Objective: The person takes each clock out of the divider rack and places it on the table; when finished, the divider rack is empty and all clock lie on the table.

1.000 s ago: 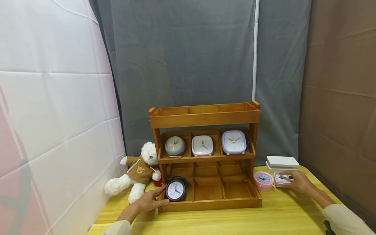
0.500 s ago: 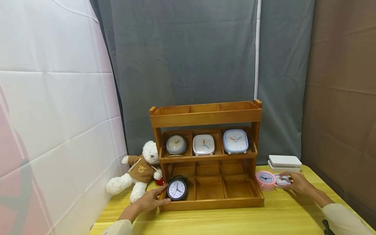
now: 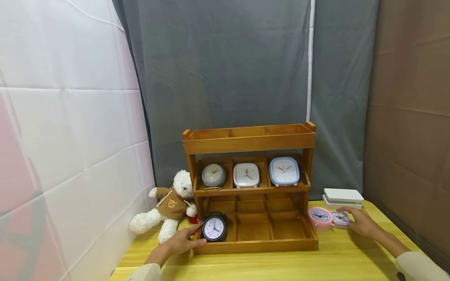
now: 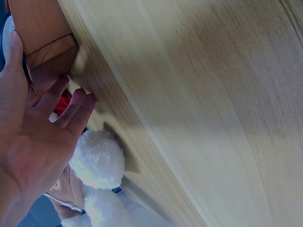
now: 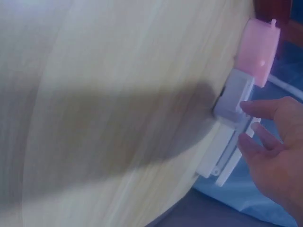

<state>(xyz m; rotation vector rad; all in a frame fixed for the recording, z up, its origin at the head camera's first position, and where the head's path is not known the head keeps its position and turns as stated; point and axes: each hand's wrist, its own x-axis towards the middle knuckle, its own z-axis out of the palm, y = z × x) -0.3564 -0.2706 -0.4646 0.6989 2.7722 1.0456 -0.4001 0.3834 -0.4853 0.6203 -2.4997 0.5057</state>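
In the head view my left hand (image 3: 181, 239) is at the black alarm clock (image 3: 214, 228) in the lower left compartment of the wooden shelf (image 3: 251, 246). Its thumb and index finger hold the clock's left edge; the left wrist view shows the other fingers loosely bent beside the shelf. On the right, a small pale square alarm clock (image 3: 340, 219) stands against a pink round alarm clock (image 3: 320, 217). My right hand (image 5: 279, 151) touches the small clock with the index fingertip, while its thumb stands apart from it.
Several desk clocks, such as a blue-rimmed one (image 3: 284, 171), stand on the middle tier. A white teddy bear (image 3: 172, 203) in a brown hoodie leans at the shelf's left. A flat white box (image 3: 342, 196) lies behind the small clocks.
The small square clock has shifted left against the pink clock. My right hand's fingers have loosened from it, showing more of its face. My left hand stays at the black alarm clock.
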